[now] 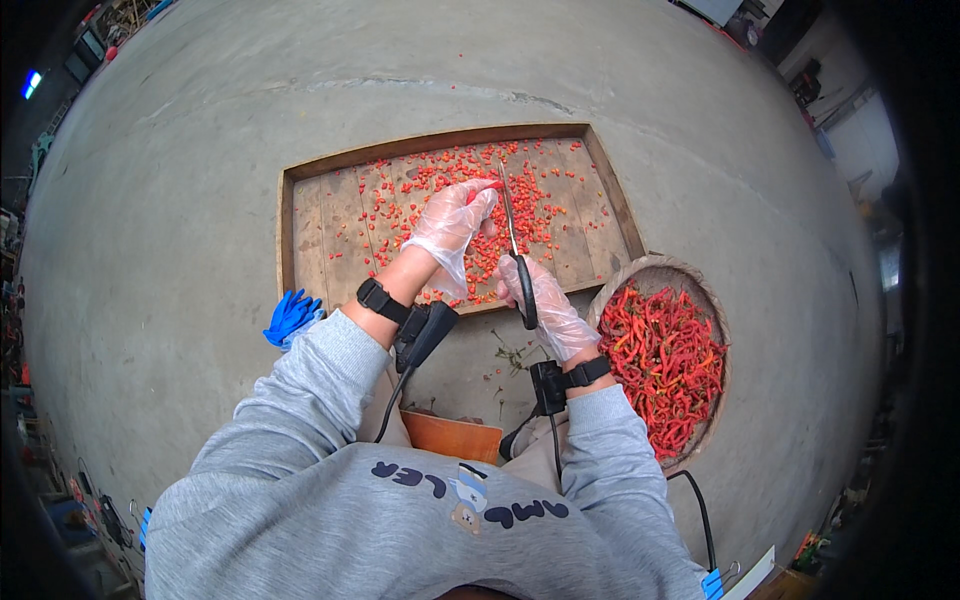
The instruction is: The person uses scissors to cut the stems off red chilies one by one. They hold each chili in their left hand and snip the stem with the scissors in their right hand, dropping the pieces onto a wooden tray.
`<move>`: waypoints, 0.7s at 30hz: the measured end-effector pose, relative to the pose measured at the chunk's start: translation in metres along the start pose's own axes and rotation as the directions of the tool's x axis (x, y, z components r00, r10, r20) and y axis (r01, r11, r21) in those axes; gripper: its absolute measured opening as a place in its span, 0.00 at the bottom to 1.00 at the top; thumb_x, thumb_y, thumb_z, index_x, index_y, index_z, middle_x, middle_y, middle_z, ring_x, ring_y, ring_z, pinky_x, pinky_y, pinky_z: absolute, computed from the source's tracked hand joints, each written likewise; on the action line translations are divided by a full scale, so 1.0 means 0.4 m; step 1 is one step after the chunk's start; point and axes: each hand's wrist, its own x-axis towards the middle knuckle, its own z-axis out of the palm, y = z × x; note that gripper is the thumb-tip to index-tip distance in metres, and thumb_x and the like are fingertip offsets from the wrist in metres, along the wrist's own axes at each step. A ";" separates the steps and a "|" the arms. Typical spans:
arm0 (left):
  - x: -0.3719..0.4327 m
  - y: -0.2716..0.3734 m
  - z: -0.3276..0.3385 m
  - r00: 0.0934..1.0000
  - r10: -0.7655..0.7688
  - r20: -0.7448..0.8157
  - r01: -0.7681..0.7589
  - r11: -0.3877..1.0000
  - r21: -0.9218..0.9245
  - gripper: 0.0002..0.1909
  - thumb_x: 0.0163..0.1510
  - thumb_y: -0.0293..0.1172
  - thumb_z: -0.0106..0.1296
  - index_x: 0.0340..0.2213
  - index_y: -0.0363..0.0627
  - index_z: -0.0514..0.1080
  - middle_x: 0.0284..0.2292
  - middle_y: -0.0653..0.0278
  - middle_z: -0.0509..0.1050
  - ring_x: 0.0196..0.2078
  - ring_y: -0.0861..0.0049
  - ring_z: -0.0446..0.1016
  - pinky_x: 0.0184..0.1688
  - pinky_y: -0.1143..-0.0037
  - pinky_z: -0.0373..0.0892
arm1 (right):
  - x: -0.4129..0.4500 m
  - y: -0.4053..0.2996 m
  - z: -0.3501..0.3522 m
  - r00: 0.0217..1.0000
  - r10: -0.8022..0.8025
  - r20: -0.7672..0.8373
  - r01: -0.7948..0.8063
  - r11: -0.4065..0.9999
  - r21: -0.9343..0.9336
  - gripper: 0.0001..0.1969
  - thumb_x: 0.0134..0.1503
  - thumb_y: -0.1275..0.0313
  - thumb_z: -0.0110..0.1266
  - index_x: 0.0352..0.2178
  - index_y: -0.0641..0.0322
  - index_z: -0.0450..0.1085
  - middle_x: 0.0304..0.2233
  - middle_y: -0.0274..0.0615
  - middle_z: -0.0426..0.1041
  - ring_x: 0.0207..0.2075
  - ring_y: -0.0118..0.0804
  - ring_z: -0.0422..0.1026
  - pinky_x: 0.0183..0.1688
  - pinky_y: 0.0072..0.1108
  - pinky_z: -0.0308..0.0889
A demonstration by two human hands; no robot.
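My left hand (452,217), in a clear plastic glove, holds a red chili pepper (495,185) over the wooden tray. My right hand (544,300), gloved the same way, grips black-handled scissors (510,217), whose blades point away from me and meet the pepper or lie just beside it. Whether the blades are apart is hard to tell. Beneath both hands, many cut red pepper pieces (529,191) are scattered across the shallow wooden tray (450,137).
At the right, a round woven basket (637,264) holds a heap of whole red chili peppers (660,360). Blue gloves (291,315) lie by the tray's near left corner. Green stems (517,358) are strewn on the concrete floor (187,247) between tray and legs, near an orange-brown board (451,436).
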 end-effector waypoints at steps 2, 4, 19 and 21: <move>-0.002 0.000 -0.001 1.000 0.018 -0.007 -0.017 0.997 0.079 0.22 0.59 0.43 0.45 0.49 0.39 0.66 0.28 0.69 0.73 0.27 0.86 0.74 0.17 0.81 0.67 | 0.000 0.001 -0.001 0.999 -0.015 -0.037 0.013 0.999 -0.048 0.21 0.56 0.50 0.53 0.29 0.58 0.67 0.22 0.27 0.63 0.25 0.19 0.60 0.28 0.15 0.57; -0.004 -0.002 0.005 0.998 0.033 -0.062 -0.027 0.996 0.082 0.19 0.59 0.40 0.46 0.45 0.38 0.69 0.21 0.69 0.72 0.24 0.85 0.73 0.21 0.80 0.66 | 0.002 -0.001 -0.001 0.996 -0.027 -0.082 0.016 0.991 -0.135 0.22 0.55 0.49 0.53 0.29 0.59 0.67 0.23 0.28 0.64 0.26 0.21 0.61 0.30 0.17 0.58; -0.009 -0.003 0.013 0.999 0.053 -0.011 -0.051 0.993 0.105 0.18 0.58 0.42 0.46 0.43 0.42 0.71 0.22 0.66 0.75 0.21 0.86 0.70 0.18 0.80 0.68 | 0.009 -0.020 0.006 0.994 -0.013 -0.104 0.027 0.992 0.127 0.18 0.56 0.54 0.55 0.27 0.58 0.68 0.15 0.26 0.64 0.16 0.18 0.60 0.19 0.12 0.54; -0.003 -0.005 0.009 1.000 0.013 0.013 -0.014 0.996 0.091 0.16 0.59 0.41 0.46 0.41 0.42 0.71 0.22 0.66 0.74 0.22 0.86 0.70 0.18 0.79 0.68 | 0.011 -0.029 0.002 0.989 0.026 -0.146 -0.017 0.998 0.059 0.19 0.55 0.53 0.54 0.26 0.59 0.69 0.15 0.28 0.65 0.16 0.19 0.61 0.19 0.12 0.55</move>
